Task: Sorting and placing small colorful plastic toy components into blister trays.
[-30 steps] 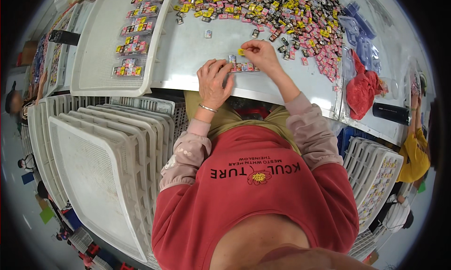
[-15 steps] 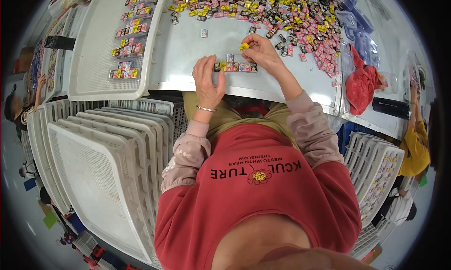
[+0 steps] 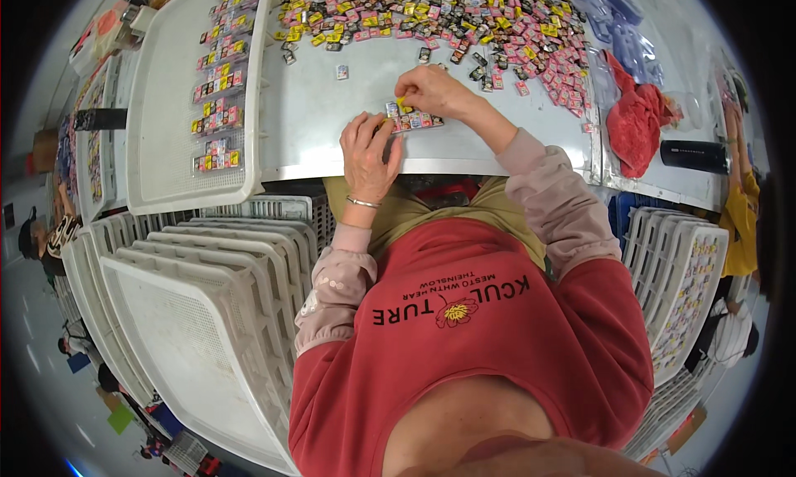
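Observation:
On the metal table in front of me lies a short row of small box-shaped pieces (image 3: 419,122), mostly pink and dark, with a blue-and-white piece (image 3: 392,109) standing up behind it. My left hand (image 3: 369,149) grips the row's left end with bent fingers, which cover that end. Pinched in the fingertips of my right hand (image 3: 434,91) is a yellow box-shaped piece (image 3: 404,104), just beside the blue-and-white one. Whether the two touch I cannot tell. A lone pale blue-and-white piece (image 3: 342,72) lies farther back, away from both hands.
A wide heap of pink, black and yellow pieces (image 3: 464,21) covers the table's far side. To the left, a white tray (image 3: 157,137) holds several filled clear packs. Clear plastic packaging (image 3: 618,33), a red bag (image 3: 634,124) and a black cylinder (image 3: 695,155) sit rightward. Stacked crates (image 3: 166,328) stand below.
My right hand has moved left and slightly down, bringing the yellow piece to the row beside the blue-and-white one. My left hand stays at the row's left end. The whole view has shifted slightly.

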Demonstrator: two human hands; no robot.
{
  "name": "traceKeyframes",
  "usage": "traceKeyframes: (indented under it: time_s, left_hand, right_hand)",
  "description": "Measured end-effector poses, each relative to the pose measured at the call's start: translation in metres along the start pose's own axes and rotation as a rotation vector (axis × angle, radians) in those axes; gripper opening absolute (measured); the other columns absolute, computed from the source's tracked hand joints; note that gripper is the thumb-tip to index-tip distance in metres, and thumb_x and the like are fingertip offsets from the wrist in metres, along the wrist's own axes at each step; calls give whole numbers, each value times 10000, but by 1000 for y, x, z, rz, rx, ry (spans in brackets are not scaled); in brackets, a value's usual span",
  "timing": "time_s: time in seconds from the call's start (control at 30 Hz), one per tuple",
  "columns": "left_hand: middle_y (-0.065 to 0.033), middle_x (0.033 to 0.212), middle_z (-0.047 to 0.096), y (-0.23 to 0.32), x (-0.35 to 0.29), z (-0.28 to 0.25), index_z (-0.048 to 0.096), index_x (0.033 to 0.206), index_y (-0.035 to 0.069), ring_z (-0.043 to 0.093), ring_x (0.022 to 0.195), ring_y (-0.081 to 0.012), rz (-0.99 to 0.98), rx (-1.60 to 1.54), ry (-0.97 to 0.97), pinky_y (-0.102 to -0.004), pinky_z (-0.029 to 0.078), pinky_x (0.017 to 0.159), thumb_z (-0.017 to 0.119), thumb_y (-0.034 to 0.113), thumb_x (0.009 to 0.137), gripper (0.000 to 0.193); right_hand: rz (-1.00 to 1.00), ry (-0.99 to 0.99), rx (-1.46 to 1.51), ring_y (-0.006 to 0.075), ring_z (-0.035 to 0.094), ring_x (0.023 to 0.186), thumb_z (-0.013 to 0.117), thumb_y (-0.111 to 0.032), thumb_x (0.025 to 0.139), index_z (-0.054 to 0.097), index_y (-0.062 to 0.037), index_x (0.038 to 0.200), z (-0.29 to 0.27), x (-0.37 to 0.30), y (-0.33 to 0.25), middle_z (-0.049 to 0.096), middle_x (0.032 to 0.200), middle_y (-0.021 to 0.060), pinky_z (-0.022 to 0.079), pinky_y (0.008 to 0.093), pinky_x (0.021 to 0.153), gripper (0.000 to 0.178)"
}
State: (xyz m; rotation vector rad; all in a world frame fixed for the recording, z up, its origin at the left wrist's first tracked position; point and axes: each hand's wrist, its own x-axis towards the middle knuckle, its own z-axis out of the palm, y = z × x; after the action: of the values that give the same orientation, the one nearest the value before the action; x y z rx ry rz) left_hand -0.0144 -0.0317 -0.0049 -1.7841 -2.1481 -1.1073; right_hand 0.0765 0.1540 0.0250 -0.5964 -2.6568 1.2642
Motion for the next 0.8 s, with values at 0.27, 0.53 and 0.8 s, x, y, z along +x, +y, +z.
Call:
traceKeyframes:
  time_s: [0.27, 0.53, 0.8]
  left_hand:
    - [-89, 1122, 593, 2, 2, 1, 658, 1033, 55, 500, 1112, -307, 7, 6, -25, -429, 376, 949, 685, 136, 744, 301]
    - [-104, 1147, 579, 5, 2, 4, 632, 1090, 48, 504, 1124, -303, 19, 52, -58, -418, 376, 954, 651, 121, 789, 311]
    - [-173, 1188, 531, 9, 4, -1, 577, 1154, 17, 490, 1119, -351, -64, -32, 21, -427, 377, 983, 605, 76, 828, 333]
  right_hand:
    - [-13, 231, -328, 314, 649, 772, 608, -86, 728, 668, -58, 842, 28, -7, -4, 648, 786, 138, 514, 417, 662, 132]
    - [-86, 612, -15, 264, 641, 751, 621, -80, 784, 651, -45, 854, 23, -28, 11, 647, 796, 117, 504, 372, 658, 84]
    - [345, 766, -292, 264, 634, 742, 716, -120, 735, 650, -75, 862, -61, -129, 76, 663, 823, 91, 502, 375, 663, 150]
